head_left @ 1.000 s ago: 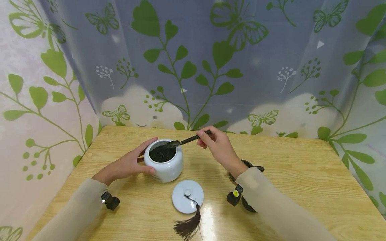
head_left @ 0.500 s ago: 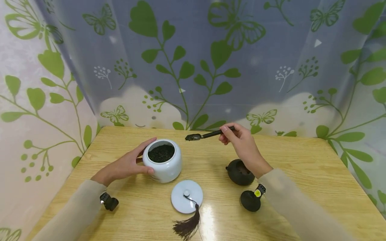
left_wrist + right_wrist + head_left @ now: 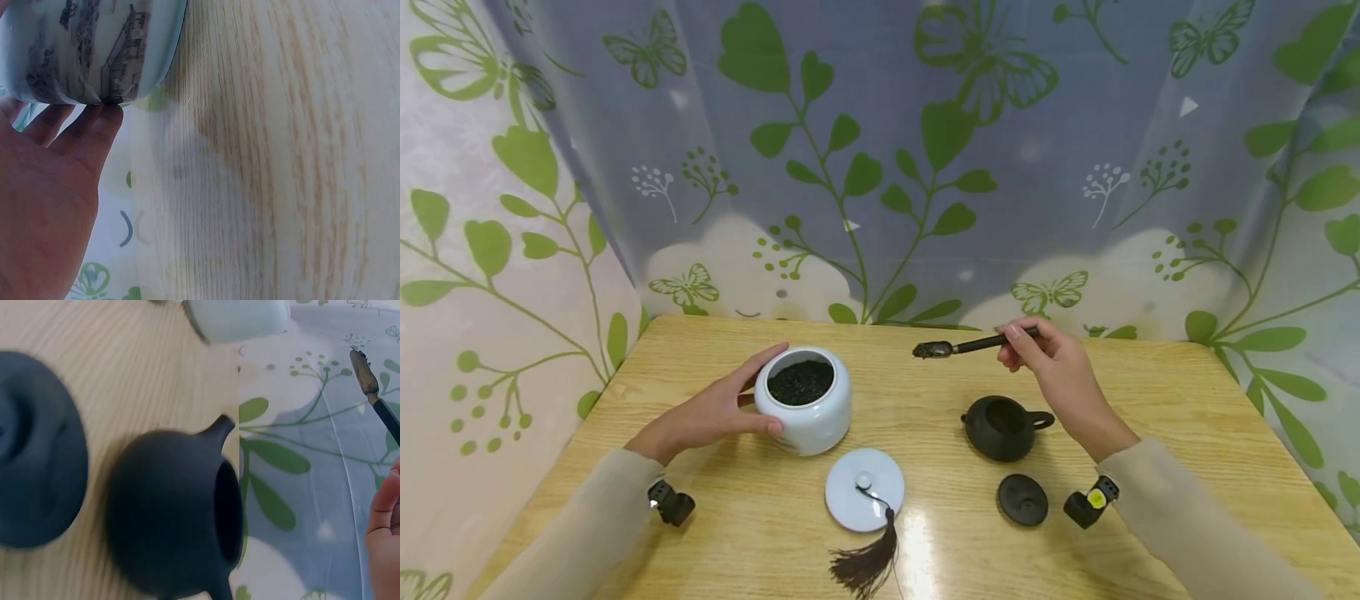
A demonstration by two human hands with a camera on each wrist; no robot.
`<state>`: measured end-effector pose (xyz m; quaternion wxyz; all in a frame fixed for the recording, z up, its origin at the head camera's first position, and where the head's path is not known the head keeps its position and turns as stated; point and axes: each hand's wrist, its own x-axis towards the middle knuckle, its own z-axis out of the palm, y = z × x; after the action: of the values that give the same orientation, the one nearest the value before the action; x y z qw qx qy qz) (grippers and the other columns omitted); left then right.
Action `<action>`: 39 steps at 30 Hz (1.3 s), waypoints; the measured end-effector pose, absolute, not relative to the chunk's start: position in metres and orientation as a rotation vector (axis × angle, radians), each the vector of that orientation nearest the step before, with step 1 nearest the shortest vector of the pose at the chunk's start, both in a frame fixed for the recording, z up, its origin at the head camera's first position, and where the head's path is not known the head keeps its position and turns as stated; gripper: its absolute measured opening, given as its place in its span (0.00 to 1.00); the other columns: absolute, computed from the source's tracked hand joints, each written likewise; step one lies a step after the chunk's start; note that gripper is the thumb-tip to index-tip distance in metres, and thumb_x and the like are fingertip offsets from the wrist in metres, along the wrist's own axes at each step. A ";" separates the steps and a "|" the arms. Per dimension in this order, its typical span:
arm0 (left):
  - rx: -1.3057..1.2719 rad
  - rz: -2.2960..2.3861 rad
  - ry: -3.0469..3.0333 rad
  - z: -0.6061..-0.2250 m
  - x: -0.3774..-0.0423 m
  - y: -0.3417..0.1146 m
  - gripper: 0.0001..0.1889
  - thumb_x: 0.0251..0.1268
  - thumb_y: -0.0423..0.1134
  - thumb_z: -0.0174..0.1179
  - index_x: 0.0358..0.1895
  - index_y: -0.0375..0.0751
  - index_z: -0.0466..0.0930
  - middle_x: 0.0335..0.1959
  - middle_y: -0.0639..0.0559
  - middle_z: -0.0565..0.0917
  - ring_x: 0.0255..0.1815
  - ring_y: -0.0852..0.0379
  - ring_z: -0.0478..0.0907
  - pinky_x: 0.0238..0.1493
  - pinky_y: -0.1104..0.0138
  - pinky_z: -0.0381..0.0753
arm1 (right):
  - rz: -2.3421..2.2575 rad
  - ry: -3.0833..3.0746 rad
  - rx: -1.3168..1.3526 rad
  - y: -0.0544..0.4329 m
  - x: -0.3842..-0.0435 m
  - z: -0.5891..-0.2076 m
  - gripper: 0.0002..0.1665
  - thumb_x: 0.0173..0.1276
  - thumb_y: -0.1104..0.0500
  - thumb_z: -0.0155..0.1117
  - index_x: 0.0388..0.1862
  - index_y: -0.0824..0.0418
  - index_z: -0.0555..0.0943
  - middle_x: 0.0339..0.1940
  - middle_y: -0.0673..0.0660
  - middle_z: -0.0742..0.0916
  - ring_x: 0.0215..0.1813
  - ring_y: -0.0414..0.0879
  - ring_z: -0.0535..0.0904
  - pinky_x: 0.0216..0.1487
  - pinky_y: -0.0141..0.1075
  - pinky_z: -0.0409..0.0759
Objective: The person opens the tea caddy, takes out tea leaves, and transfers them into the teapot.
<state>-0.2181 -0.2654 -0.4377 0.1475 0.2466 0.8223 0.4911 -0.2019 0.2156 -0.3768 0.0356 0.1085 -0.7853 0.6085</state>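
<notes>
Curtains (image 3: 880, 167) with green leaves and butterflies hang behind a light wooden table (image 3: 1150, 417). On the table stands a white jar (image 3: 805, 408), open and full of dark tea leaves. The left hand (image 3: 711, 412) holds the jar from its side: the thumb lies along the near wall and the fingers curve around the far wall, touching it. The right hand (image 3: 1060, 375) is in the air above the table, and its fingertips pinch the end of a dark spoon (image 3: 970, 345). The spoon lies almost level, with a small load of tea in its bowl, which hangs behind and a little left of the black teapot (image 3: 1002, 427). The teapot is open. Its black lid (image 3: 1022, 499) lies just in front of it. The white lid (image 3: 865, 487) with a dark tassel (image 3: 868, 562) lies in front of the jar.
</notes>
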 end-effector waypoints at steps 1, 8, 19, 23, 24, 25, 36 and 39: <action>0.710 1.414 2.364 -0.438 -0.218 -0.265 0.60 0.67 0.44 0.79 0.92 0.54 0.44 0.91 0.45 0.53 0.89 0.35 0.55 0.84 0.35 0.63 | 1.858 -2.415 0.333 0.219 -0.200 -0.378 0.22 0.88 0.46 0.58 0.60 0.64 0.81 0.40 0.46 0.88 0.44 0.41 0.85 0.49 0.31 0.88; 0.717 1.418 2.360 -0.437 -0.218 -0.265 0.59 0.67 0.44 0.79 0.92 0.56 0.44 0.91 0.44 0.52 0.90 0.34 0.54 0.84 0.34 0.62 | 1.787 -2.417 0.340 0.246 -0.188 -0.387 0.19 0.89 0.49 0.58 0.59 0.63 0.82 0.39 0.46 0.89 0.43 0.41 0.86 0.47 0.30 0.88; 0.712 1.399 2.378 -0.438 -0.217 -0.266 0.59 0.67 0.44 0.79 0.92 0.58 0.44 0.91 0.44 0.53 0.89 0.34 0.54 0.84 0.35 0.64 | 1.778 -2.421 0.299 0.285 -0.172 -0.407 0.18 0.89 0.53 0.57 0.58 0.69 0.81 0.38 0.46 0.89 0.41 0.38 0.86 0.44 0.28 0.87; 0.712 1.398 2.380 -0.438 -0.217 -0.266 0.59 0.68 0.44 0.79 0.92 0.60 0.44 0.91 0.44 0.54 0.89 0.34 0.55 0.83 0.35 0.64 | 1.744 -2.446 0.293 0.295 -0.167 -0.414 0.17 0.89 0.55 0.57 0.58 0.69 0.82 0.39 0.48 0.90 0.40 0.39 0.86 0.44 0.30 0.88; 0.711 1.399 2.379 -0.438 -0.217 -0.266 0.59 0.68 0.44 0.79 0.92 0.60 0.44 0.91 0.44 0.54 0.89 0.34 0.56 0.83 0.35 0.64 | 1.730 -2.456 0.288 0.297 -0.166 -0.416 0.17 0.89 0.55 0.57 0.58 0.69 0.82 0.39 0.48 0.90 0.40 0.39 0.86 0.44 0.30 0.88; 0.710 1.396 2.381 -0.438 -0.217 -0.266 0.59 0.68 0.44 0.79 0.92 0.60 0.44 0.91 0.44 0.54 0.89 0.35 0.56 0.84 0.35 0.64 | 1.714 -2.469 0.284 0.299 -0.166 -0.417 0.17 0.89 0.55 0.57 0.57 0.68 0.82 0.39 0.47 0.90 0.40 0.40 0.86 0.44 0.30 0.88; 0.719 1.396 2.376 -0.437 -0.217 -0.266 0.59 0.67 0.45 0.79 0.92 0.59 0.44 0.91 0.43 0.53 0.89 0.34 0.55 0.83 0.35 0.64 | 1.576 -2.542 0.245 0.307 -0.161 -0.427 0.16 0.89 0.55 0.57 0.56 0.68 0.82 0.37 0.43 0.90 0.39 0.44 0.86 0.44 0.27 0.86; 0.723 1.390 2.383 -0.436 -0.217 -0.265 0.60 0.67 0.45 0.79 0.92 0.58 0.44 0.91 0.43 0.53 0.89 0.33 0.55 0.83 0.35 0.64 | 1.523 -2.561 0.260 0.308 -0.160 -0.428 0.15 0.89 0.55 0.58 0.57 0.68 0.82 0.37 0.43 0.90 0.40 0.42 0.87 0.44 0.27 0.86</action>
<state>-0.2172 -0.2652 -0.4361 0.1441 0.2508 0.8268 0.4824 -0.1603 0.3080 -0.4284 0.0750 0.0868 -0.8538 0.5078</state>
